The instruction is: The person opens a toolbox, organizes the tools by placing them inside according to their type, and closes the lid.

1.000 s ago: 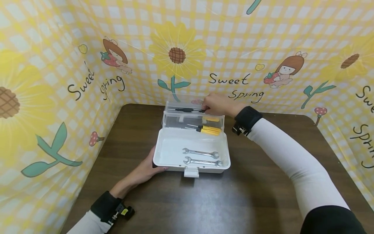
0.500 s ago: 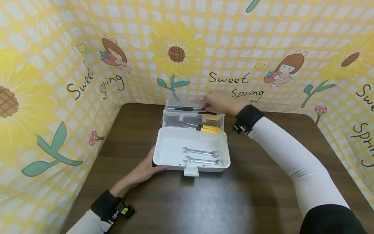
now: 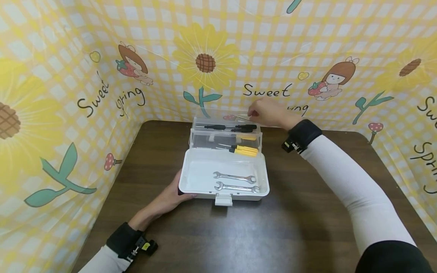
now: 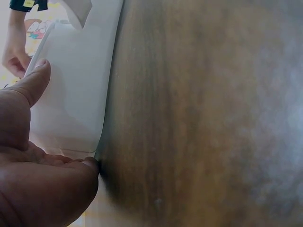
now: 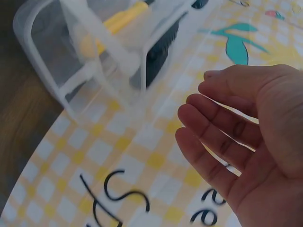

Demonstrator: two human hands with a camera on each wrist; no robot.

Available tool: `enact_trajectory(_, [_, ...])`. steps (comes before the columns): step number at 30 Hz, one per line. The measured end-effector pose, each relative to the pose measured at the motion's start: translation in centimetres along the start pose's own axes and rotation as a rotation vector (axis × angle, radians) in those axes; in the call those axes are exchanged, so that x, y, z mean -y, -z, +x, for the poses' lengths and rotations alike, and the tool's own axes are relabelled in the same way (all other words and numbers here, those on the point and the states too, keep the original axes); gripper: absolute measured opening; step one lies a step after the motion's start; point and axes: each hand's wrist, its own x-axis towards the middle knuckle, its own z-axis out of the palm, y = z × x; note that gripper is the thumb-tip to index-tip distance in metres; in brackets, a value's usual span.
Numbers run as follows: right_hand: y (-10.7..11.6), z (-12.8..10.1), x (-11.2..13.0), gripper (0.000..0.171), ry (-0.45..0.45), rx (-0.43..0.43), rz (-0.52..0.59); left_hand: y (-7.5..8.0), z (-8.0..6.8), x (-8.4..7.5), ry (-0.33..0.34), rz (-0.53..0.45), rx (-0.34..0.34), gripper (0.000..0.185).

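A white toolbox point(image 3: 194, 178) stands with its lid up on the table. My left hand point(image 3: 170, 195) grips its near left corner, the thumb along the front wall. Two silver open-ended wrenches point(image 3: 235, 177) lie in the white bottom. Behind it, clear trays hold yellow-handled screwdrivers point(image 3: 245, 151) and black-handled screwdrivers point(image 3: 244, 128). My right hand point(image 3: 268, 112) hangs above the back right of the trays. In the right wrist view its fingers point(image 5: 203, 130) are loosely bent, and I see nothing held between them.
The white latch point(image 3: 223, 200) hangs down at the toolbox front. A clear lid point(image 3: 208, 113) stands up behind the trays, near the yellow checked cloth point(image 3: 164, 102) that hangs round the table. Dark wood table point(image 3: 218, 239) lies in front.
My right hand has risen and moved right, away from the rear tray. More of the black-handled screwdrivers shows there now. The left hand stays on the toolbox.
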Motion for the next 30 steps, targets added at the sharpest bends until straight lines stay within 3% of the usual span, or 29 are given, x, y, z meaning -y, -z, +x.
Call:
enact_trajectory(8, [0.1,-2.2,-3.6,0.022,-0.104,-0.078,0.054,0.0,0.0,-0.1,-0.008,-0.014,0.001,0.108])
enact_trajectory(13, [-1.7,-3.5,-6.6,0.021,-0.191,-0.093,0.102,0.0,0.0,-0.2,0.008,-0.005,0.005,0.109])
enact_trajectory(19, [-4.0,-4.7,-9.6,0.029,-0.312,-0.06,0.267,0.1,0.0,-0.1,-0.009,-0.016,0.013,0.111])
enact_trajectory(24, [-6.2,-4.9,-10.6,0.035,-0.399,-0.029,0.379,0.0,0.1,0.1,-0.029,-0.027,0.007,0.109])
enact_trajectory(30, [-9.4,-4.0,-10.5,0.041,-0.419,-0.052,0.376,-0.1,0.1,0.1,-0.027,-0.025,0.002,0.109])
